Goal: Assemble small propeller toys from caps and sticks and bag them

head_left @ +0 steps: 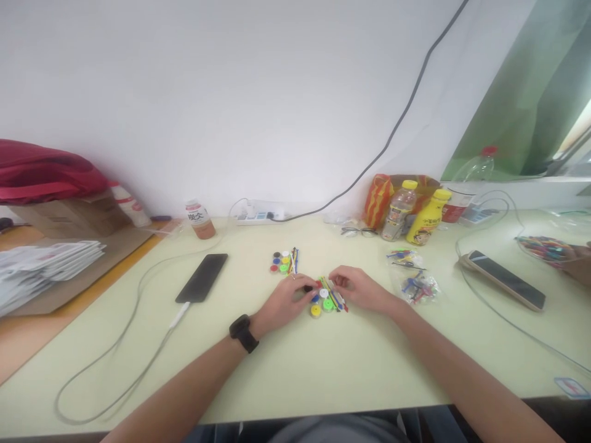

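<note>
My left hand (pixel 289 300), with a black watch on its wrist, has thumb and forefinger closed around a small black piece (pixel 308 288), partly hidden. By its fingertips lies a cluster of small round plastic pieces: a white one (pixel 324 294), a green one (pixel 327 304), a yellow one (pixel 315 311), plus blue and red ones. Thin coloured plastic sticks (pixel 333 295) lie slanted beside them. My right hand (pixel 360 288) rests at the sticks' right side, fingers curled together; what they hold, if anything, is hidden. Farther back sits a similar group of discs (pixel 276 261) and sticks (pixel 294 261).
Clear bags of coloured plastic parts (pixel 420 287) lie right of my hands. A charging phone (pixel 202 278) is at left, another phone (pixel 506 280) at right. Bottles (pixel 427 218), glasses (pixel 359 232) and a power strip (pixel 261 213) stand along the wall. Cables cross the table.
</note>
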A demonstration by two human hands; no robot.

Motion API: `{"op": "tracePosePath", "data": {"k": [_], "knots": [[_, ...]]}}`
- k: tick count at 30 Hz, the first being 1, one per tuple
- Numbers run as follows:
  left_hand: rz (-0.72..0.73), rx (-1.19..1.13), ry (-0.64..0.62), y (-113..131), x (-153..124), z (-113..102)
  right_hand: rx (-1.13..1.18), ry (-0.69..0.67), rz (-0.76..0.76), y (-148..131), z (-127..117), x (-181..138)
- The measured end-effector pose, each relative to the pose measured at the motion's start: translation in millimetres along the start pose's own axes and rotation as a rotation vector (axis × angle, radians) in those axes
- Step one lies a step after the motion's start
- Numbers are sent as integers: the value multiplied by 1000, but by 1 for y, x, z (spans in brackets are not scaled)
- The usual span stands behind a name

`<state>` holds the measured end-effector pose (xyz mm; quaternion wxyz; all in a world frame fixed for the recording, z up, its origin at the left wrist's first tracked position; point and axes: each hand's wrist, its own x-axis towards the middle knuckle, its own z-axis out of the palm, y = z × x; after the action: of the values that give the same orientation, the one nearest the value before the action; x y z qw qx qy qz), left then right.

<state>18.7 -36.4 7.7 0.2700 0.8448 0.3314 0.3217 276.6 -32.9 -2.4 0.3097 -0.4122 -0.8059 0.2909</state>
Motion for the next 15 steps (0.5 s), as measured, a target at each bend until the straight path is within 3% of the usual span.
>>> {"op": "tracePosePath", "data": {"k": [10,15], "knots": [[71,170,-87,11,-6,-4,-159,27,-59,-8,-11,-3],[64,162,-76,3,-5,-1,-188,-3,-22,-1,-13,-3]]}}
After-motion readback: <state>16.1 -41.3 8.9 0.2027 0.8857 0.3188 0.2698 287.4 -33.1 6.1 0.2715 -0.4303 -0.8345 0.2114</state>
